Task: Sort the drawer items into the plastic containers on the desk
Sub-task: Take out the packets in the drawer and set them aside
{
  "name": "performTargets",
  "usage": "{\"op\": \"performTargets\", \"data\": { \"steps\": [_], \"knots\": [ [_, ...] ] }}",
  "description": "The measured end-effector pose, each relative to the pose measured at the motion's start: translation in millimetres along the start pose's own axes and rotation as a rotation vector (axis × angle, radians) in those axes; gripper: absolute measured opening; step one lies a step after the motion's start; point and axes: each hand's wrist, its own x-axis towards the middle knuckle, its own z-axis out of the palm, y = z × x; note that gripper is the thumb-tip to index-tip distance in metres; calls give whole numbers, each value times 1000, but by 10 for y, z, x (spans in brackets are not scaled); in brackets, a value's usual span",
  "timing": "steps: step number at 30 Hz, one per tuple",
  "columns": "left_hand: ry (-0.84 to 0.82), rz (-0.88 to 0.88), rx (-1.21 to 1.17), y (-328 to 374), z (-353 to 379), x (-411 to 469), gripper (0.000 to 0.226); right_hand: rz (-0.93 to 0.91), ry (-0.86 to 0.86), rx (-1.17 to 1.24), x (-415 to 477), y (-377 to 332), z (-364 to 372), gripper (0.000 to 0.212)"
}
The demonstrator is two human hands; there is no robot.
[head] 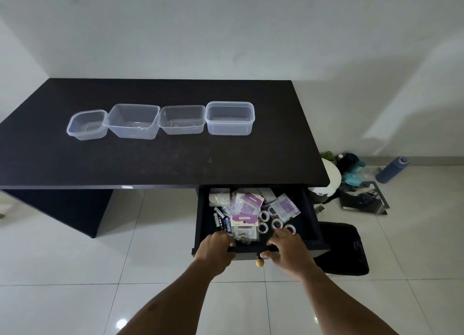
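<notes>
Both hands grip the open drawer (312,216) by its front edge, left hand (217,249) and right hand (288,252) either side of the round knob (259,262), fingers curled over the edge. Inside lie purple packets (247,206), pale rings (276,224) and batteries (221,220) (all jumbled together). Beyond, four clear containers (182,120) stand in a row on the dark surface (150,161).

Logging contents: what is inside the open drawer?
Purple-labelled packets, batteries, small rings and white bundles. The left hand and right hand, gripping the drawer front, and overlapping packets cover the rest.
</notes>
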Motion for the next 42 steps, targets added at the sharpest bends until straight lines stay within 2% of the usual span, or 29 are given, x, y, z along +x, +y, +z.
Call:
{"op": "performTargets", "data": {
  "steps": [7,11,15,17,20,22,26,30,33,37,40,42],
  "knots": [
    [-8,0,1,-3,12,-31,24,8,-21,16,-36,-15,-13,51],
    [-56,47,29,-69,-2,40,25,-7,-37,37,-32,11,-19,74],
    [-80,66,-8,-129,-53,202,33,67,13,153,58,-20,-63,52],
    [-7,54,-41,-147,-75,336,39,106,51,259,208,-30,-91,48],
    [114,23,-75,-197,-100,583,31,194,122,370,506,-7,-100,31],
    [141,7,-48,-260,-107,760,38,252,158,433,723,33,-81,32],
    [95,-21,28,-362,-151,1071,61,343,169,405,1101,101,-56,51],
    [-38,-31,113,-418,-212,1350,67,354,125,362,1380,79,18,63],
    [-157,-42,242,-418,-253,1497,59,323,64,357,1476,4,66,59],
    [-229,-44,346,-417,-231,1617,53,310,29,292,1520,-35,121,58],
    [-217,-46,369,-416,-203,1648,55,354,8,379,1548,32,177,48],
    [-173,-49,373,-410,-202,1648,44,379,16,444,1556,95,182,43]
  ]
}}
